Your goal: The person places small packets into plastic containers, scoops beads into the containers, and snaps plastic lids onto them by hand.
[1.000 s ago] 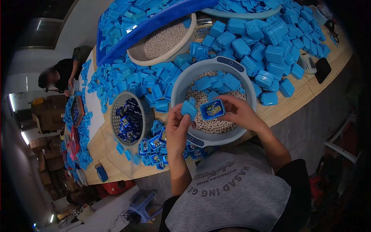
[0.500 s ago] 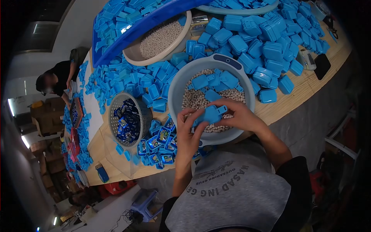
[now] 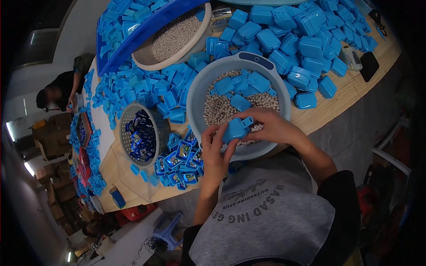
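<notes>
Hands (image 3: 274, 127) pinching blue box (image 3: 234, 131), above bead-filled basin (image 3: 195, 106), grey shirt (image 3: 275, 217) lettered "OUTSADING"

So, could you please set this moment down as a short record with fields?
Left hand: on a tabbed blue lid
Right hand: on the same lid, opposite side
Under the lid: hidden
Below the hands: grey basin holding pale beads and loose blue pieces
Left of basin: perforated basket of dark blue packets
Near the basket: open blue boxes with printed contents
Background: another person

Cardboard boxes (image 3: 57, 138), a blue stool (image 3: 167, 230)
</notes>
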Demonstrator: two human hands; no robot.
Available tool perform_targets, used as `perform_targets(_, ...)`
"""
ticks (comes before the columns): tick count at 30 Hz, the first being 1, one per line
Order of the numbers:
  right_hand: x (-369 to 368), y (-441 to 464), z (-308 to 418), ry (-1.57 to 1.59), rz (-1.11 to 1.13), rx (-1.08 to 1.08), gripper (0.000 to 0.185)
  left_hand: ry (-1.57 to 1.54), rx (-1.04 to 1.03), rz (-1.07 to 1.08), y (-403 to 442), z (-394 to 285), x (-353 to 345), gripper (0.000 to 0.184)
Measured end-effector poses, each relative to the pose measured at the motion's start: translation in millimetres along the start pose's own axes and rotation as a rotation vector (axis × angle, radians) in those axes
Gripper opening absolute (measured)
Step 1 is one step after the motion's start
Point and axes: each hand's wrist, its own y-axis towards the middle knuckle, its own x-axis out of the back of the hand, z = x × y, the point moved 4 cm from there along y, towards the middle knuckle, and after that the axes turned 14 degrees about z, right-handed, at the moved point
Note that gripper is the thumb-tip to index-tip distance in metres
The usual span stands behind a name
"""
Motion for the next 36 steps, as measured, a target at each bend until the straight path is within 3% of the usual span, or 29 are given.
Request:
perform_targets(4, -1.6, -4.0, 4.1, 0.056, 0.038, -0.024, 0.053, -0.192, 0.145, 0.067, -2.1, -1.6, 2.4, 0.037)
perform_targets(7, -4.5, -5.2, 2.8, -0.009, 0.081, -0.002, 0.053, -0.185, 0.066, 0.157, 0.7, 6.2, 7.3, 0.03)
perform_targets(10, -10.2, -2.5, 6.5, -0.053, 0.138, 0.047, 0.055, -0.588, 0.006, 0.204, 3.5, 33.4, -3.7, 0.031)
perform_targets(13, -7.8, 1.4, 11.7, 0.046, 0.171, 0.119, 0.057, -0.815, 0.127, 0.312, 5.4, 29.4, -13.0, 0.036)
perform_targets(14, -7.0, 0.5, 9.5, -0.018, 0.18, 0.112, 0.058, -0.74, 0.147, 0.381, 5.1, 32.1, -14.2, 0.05)
perform_targets(17, -8.6, -1.9, 3.1, -0.117, 0.205, 0.098, 0.059, -0.863, 0.225, 0.472, 7.2, 24.4, -15.0, 0.063)
perform_targets(20, -7.5, -1.1, 5.5, -0.035, 0.221, 0.088, 0.057, -0.749, 0.183, 0.44, 10.4, 18.2, -20.9, 0.073)
perform_targets(23, -5.0, 1.4, 10.3, 0.045, 0.145, 0.123, 0.052, -0.542, 0.194, 0.323, 8.8, 17.5, -19.5, 0.072)
perform_targets(25, -3.8, -1.7, 18.1, 0.053, 0.042, 0.207, 0.046, -0.578, 0.167, 0.247, 6.8, 8.7, -19.8, 0.07)
perform_targets(28, -15.6, -5.2, 25.3, 0.451, -0.181, 0.333, 0.036, -0.472, 0.119, 0.184, 3.5, -1.4, -13.9, 0.07)
perform_targets(31, -11.6, -10.3, 38.1, 0.299, -0.283, 0.467, 0.031, -0.284, 0.06, 0.149, -0.9, -12.4, -1.4, 0.072)
perform_targets(34, -14.0, -14.6, 43.5, 0.359, -0.186, 0.496, 0.029, -0.172, 0.029, 0.179, -6.0, -22.7, 8.6, 0.072)
perform_targets(36, -17.4, -14.3, 41.9, 0.562, -0.145, 0.453, 0.024, -0.072, -0.025, 0.209, -4.7, -32.5, 15.4, 0.072)
